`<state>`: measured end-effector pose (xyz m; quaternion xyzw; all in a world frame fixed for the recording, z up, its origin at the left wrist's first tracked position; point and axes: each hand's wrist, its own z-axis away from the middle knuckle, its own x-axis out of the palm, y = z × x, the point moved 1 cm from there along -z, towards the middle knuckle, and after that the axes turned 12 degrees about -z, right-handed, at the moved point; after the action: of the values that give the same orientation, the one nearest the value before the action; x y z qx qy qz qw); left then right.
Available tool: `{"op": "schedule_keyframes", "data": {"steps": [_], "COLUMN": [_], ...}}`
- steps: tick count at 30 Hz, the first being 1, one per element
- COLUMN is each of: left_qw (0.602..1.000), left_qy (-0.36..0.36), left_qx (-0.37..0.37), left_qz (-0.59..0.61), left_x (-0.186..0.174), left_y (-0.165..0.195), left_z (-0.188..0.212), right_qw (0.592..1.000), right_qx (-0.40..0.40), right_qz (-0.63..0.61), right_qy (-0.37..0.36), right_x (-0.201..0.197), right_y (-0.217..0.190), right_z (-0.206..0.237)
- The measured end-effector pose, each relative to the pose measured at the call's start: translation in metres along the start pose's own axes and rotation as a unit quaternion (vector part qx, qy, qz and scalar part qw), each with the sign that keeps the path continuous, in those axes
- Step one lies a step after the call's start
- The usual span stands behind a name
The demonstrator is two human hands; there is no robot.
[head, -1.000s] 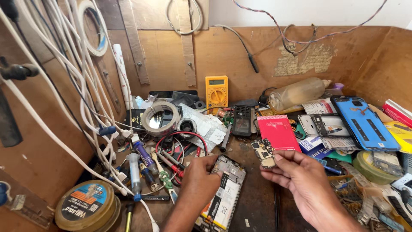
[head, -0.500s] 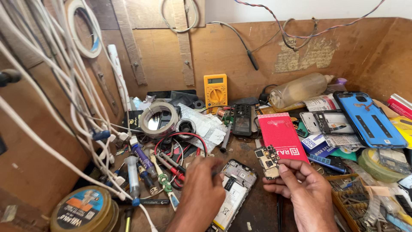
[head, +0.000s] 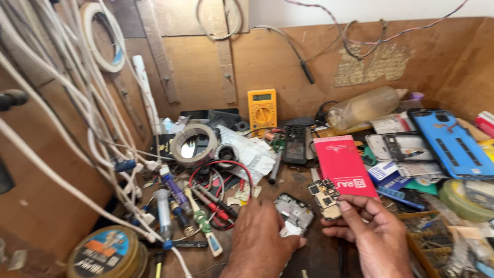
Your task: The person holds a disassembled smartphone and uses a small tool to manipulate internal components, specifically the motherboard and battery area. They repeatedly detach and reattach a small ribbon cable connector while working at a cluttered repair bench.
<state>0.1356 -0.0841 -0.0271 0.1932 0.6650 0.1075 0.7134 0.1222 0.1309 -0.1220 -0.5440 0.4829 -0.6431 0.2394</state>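
The left hand (head: 262, 239) lies palm down on the opened phone (head: 293, 213), fingers curled over its near end, pressing it to the tabletop (head: 319, 255). Just right of it, the right hand (head: 373, 234) pinches a small circuit board (head: 325, 193) between thumb and fingertips, holding it just above the phone's far corner. Left of the left hand lie screwdrivers (head: 203, 224) and red probe leads (head: 221, 177). Behind the board rests a red box (head: 342, 164). Farther off sit a tape roll (head: 194, 144), a yellow multimeter (head: 262, 105) and, far right, a blue phone case (head: 453, 141).
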Motion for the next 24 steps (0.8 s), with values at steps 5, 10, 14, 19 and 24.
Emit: {"op": "schedule_keyframes", "data": {"steps": [5,10,14,19,24], "left_qw": [1.000,0.999,0.999,0.993,0.963], "left_qy": [-0.005,-0.041,0.024,0.019,0.157], "left_qx": [-0.022,-0.019,0.022,0.044,0.176], "left_qz": [0.007,-0.022,0.007,0.106,0.132], "left_x": [-0.003,-0.001,0.009,0.015,0.032], "left_y": [0.001,0.001,-0.005,-0.022,-0.032], "left_z": [0.000,-0.004,0.001,-0.011,-0.007], "right_qw": [1.000,1.000,1.000,1.000,1.000], "right_qx": [0.009,0.008,-0.004,-0.004,0.013], "right_qz": [0.015,0.024,0.019,0.014,0.026], "right_qy": [0.001,0.001,0.003,0.000,-0.004], "right_x": [0.001,0.001,-0.001,-0.003,-0.002], "right_y": [0.002,0.001,0.003,0.002,0.002], "right_z": [0.002,0.002,0.001,0.000,0.002]}}
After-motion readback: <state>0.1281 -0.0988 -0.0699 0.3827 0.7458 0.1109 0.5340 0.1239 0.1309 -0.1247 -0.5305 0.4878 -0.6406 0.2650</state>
